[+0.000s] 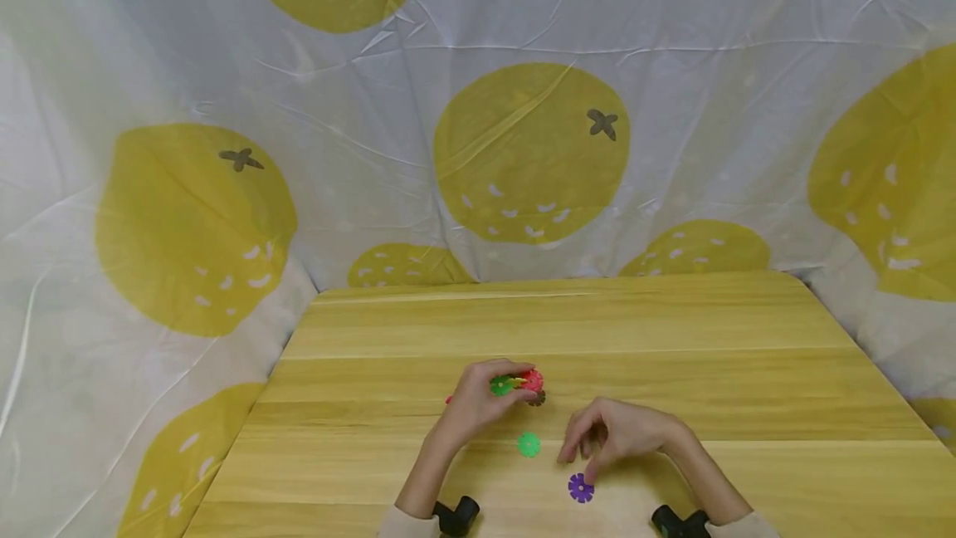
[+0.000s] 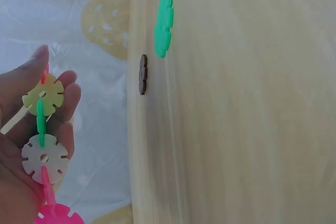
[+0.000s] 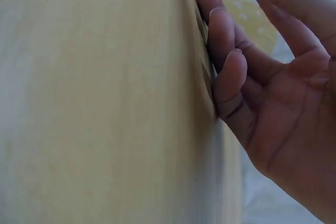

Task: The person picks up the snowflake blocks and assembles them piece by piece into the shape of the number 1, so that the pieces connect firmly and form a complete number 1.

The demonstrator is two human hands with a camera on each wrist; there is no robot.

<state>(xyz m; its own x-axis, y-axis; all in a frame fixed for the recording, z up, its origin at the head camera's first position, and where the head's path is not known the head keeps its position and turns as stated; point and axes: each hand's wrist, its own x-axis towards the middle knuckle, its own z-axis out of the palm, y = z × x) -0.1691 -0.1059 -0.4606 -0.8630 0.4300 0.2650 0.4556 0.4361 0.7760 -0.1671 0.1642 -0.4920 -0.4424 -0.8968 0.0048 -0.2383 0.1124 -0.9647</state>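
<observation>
The left hand point(image 1: 481, 395) holds a small chain of notched plastic discs above the counter point(image 1: 672, 330). Its grip pinches the red disc point(image 1: 533, 380), which is at one end of the chain, between the thumb and a finger. After the red one comes a yellow disc point(image 2: 43, 95), then a green disc point(image 2: 41, 124), a white disc point(image 2: 44, 158) and two pink discs point(image 2: 59, 216), each fitted into its neighbour by the slots. In the left wrist view, the chain passes along the inner side of the fingers and the palm.

The right hand point(image 1: 623, 430) is low over the counter, with its fingers bent downward and the thumb apart from them; its grip holds nothing. The thumb tip is at the edge of a purple disc point(image 1: 581, 488), but I cannot tell if it touches.

Between the two hands, a light green disc point(image 1: 529, 444) lies on the counter. A brown disc point(image 1: 540, 398) lies farther back, near the left fingertips. Behind the counter hangs a pale cloth point(image 1: 358, 106) with big yellow fruits.
</observation>
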